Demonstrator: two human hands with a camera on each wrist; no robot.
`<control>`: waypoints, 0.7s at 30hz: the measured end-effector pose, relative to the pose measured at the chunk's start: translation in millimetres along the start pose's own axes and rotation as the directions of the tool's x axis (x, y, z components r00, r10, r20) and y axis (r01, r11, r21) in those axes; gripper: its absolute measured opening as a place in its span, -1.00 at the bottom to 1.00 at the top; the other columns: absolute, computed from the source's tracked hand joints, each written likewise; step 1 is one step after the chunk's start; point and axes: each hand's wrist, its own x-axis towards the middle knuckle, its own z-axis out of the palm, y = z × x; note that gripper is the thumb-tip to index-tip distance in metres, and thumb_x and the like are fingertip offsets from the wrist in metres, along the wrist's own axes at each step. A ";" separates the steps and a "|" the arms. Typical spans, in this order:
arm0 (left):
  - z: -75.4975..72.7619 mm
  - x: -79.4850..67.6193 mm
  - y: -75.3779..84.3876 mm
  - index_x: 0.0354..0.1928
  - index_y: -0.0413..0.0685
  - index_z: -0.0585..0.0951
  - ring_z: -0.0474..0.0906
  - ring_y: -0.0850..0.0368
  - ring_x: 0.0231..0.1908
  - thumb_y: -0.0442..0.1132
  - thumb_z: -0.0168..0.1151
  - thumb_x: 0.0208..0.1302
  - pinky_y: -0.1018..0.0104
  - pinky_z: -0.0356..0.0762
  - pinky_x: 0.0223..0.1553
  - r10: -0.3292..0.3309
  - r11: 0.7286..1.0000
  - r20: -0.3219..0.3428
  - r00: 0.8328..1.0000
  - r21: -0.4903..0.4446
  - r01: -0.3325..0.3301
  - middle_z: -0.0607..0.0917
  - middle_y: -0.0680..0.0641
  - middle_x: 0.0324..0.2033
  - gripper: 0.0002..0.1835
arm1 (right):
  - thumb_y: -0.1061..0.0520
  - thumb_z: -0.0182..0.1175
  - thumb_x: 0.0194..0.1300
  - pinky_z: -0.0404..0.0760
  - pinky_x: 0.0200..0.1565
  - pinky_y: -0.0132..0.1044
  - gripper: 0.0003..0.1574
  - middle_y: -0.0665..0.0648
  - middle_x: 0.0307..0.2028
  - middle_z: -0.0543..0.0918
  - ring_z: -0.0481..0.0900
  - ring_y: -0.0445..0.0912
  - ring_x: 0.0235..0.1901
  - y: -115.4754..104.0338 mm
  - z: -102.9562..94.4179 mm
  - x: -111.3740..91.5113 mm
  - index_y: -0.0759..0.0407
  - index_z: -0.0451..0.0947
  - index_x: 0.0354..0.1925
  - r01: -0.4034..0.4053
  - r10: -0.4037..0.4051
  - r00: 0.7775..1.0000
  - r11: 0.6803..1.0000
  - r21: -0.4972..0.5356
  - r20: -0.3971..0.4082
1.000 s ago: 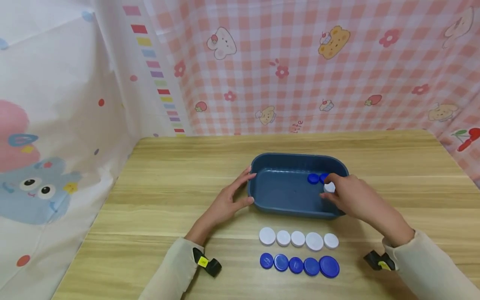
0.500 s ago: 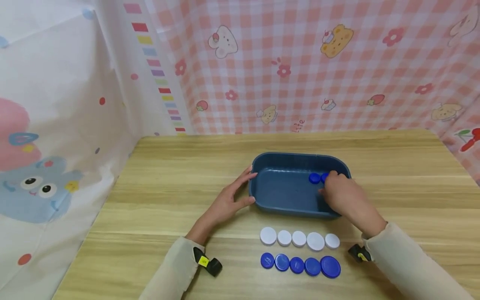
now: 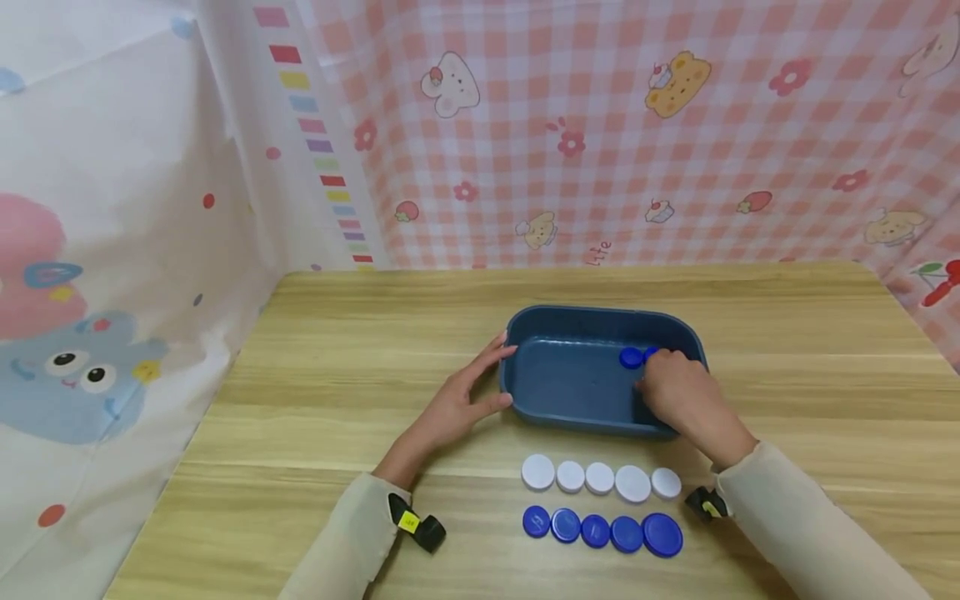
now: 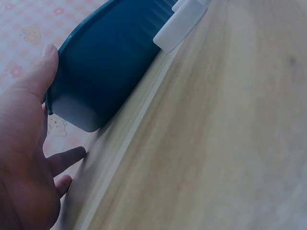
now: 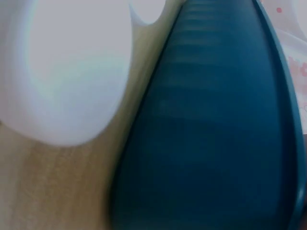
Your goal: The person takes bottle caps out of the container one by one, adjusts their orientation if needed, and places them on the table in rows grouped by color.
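A dark blue rectangular tray (image 3: 577,396) with rounded corners stands on the wooden table. My left hand (image 3: 450,408) spreads at its left end, straight fingers and thumb touching the rim. Inside the right end is my right hand (image 3: 686,400), fingers curled downward; the white bottle cap it pinched a moment ago is hidden behind them. Beside those fingers lie a blue bottle cap (image 3: 631,357) and another blue bottle cap (image 3: 652,353), partly covered. In the right wrist view the tray wall (image 5: 206,134) fills the middle, and the hand's fingers are out of sight.
In front of the tray runs a row of several white caps (image 3: 599,478). Nearer me is a row of several blue caps (image 3: 596,531). A pink checked cloth (image 3: 487,167) hangs behind the table, a white printed cloth (image 3: 135,150) at the left.
My right hand has moved slightly left and lower into the tray, covering the white cap that showed between its fingers. The left hand has stayed at the tray's left end.
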 end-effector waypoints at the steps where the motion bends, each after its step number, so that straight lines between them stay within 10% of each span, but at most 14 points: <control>1: -0.3 -0.4 2.1 0.42 0.17 0.27 -0.09 0.27 0.42 -0.18 0.24 0.31 0.01 -0.05 0.37 -0.002 1.000 -0.001 1.000 0.001 0.002 0.02 0.30 0.44 -0.34 | 0.19 0.11 0.28 0.55 -0.37 0.19 -0.64 0.41 -0.42 0.53 0.56 0.30 -0.42 0.1 0.8 0.8 0.58 0.46 -0.31 -0.008 0.008 1.000 1.000 0.004 0.004; 10: -8.3 -6.0 38.6 0.41 -0.08 0.26 -0.08 0.10 0.44 -0.29 0.21 0.32 -0.03 -0.07 0.37 -0.024 0.999 0.020 1.000 -0.029 0.024 0.04 0.03 0.47 -0.37 | 0.19 0.04 0.31 0.54 -0.33 0.24 -0.59 0.53 -0.35 0.51 0.55 0.43 -0.32 -0.6 7.5 4.3 0.63 0.34 -0.18 -0.071 0.071 0.997 0.997 0.000 -0.006; 21: -8.7 -6.2 41.2 0.40 -0.10 0.26 -0.07 0.07 0.44 -0.30 0.21 0.32 -0.06 -0.07 0.37 -0.020 0.999 0.020 1.000 -0.027 0.020 0.05 0.00 0.47 -0.36 | 0.21 0.13 0.24 0.54 -0.46 0.20 -0.64 0.47 -0.42 0.52 0.56 0.36 -0.45 -1.9 0.6 -1.9 0.56 0.36 -0.21 0.004 -0.002 0.998 1.000 0.027 -0.059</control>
